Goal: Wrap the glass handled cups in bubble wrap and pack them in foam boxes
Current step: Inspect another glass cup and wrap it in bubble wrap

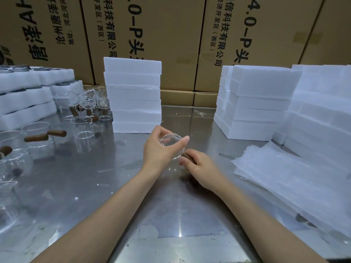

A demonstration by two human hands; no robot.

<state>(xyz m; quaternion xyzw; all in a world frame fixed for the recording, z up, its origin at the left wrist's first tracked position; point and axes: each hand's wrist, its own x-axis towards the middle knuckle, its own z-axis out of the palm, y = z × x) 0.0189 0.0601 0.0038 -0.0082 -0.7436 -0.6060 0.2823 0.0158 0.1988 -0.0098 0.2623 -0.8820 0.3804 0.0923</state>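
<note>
My left hand (159, 149) grips the body of a clear glass cup (171, 144) above the middle of the steel table, fingers and thumb curled round its rim. My right hand (201, 166) pinches the cup's brown wooden handle (187, 156) from the right; most of the handle is hidden under its fingers. A stack of bubble wrap sheets (288, 179) lies to the right of my hands. Stacks of white foam boxes stand behind at the centre (134, 97) and at the right (254, 103).
Several more glass cups with wooden handles (45, 136) crowd the left side of the steel table (95, 186). Foam trays (26, 99) loaded with cups sit at the far left. Large cardboard cartons (171, 35) wall off the back. More foam (322, 114) is piled at the far right.
</note>
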